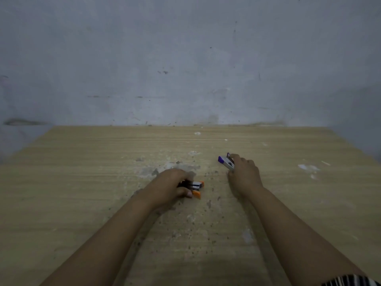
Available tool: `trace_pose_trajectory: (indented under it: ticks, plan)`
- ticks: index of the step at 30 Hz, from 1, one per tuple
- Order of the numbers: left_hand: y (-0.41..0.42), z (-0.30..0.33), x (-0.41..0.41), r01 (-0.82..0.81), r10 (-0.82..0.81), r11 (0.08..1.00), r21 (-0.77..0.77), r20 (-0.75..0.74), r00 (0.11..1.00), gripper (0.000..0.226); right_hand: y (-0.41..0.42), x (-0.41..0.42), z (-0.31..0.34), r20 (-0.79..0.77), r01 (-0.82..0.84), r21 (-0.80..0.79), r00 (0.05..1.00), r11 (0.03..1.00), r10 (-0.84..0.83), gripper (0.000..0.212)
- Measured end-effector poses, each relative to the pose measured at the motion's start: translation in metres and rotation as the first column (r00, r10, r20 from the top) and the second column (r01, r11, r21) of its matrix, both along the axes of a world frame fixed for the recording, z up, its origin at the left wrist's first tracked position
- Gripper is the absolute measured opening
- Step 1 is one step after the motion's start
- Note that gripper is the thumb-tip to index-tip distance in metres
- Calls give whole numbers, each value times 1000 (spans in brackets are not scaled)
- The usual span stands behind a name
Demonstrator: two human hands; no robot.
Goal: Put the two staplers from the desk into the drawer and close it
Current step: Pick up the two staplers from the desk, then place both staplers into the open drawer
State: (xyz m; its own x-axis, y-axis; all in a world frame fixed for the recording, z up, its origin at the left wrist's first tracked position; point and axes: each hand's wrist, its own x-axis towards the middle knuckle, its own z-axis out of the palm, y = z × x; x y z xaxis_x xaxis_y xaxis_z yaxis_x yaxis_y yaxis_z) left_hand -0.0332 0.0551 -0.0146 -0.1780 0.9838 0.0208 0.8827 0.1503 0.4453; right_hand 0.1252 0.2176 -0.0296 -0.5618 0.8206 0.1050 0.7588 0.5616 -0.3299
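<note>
My left hand [171, 187] is closed around an orange stapler [197, 187] near the middle of the wooden desk [82, 182]; only the stapler's orange tip and silver body stick out past my fingers. To its right, my right hand [244, 175] grips a purple stapler [225, 162], whose purple end points up and left beyond my fingertips. Both staplers are at desk level; I cannot tell whether they rest on the surface. The drawer is not in view.
The desk top is stained with grey patches, dark crumbs and white flecks [308, 167]. A grey, scuffed wall [185, 69] rises right behind the desk's far edge. A striped sleeve edge [352, 281] shows at the bottom right.
</note>
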Motion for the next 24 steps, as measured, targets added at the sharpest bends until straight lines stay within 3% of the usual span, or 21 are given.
trace_pose_trajectory:
  ticks: [6, 11, 24]
  plan:
    - [-2, 4, 13, -47, 46, 997, 66, 2, 999, 29, -5, 11, -4, -175, -16, -101, 985, 995, -2, 61]
    - [-7, 7, 39, -52, 52, 991, 125, 1, 999, 27, -21, 47, 7, -282, -73, -89, 958, 993, 45, 61]
    - [-16, 14, 182, 112, -126, 955, 276, 32, 992, 28, -67, 232, 37, -304, 12, 41, 953, 999, 1, 47]
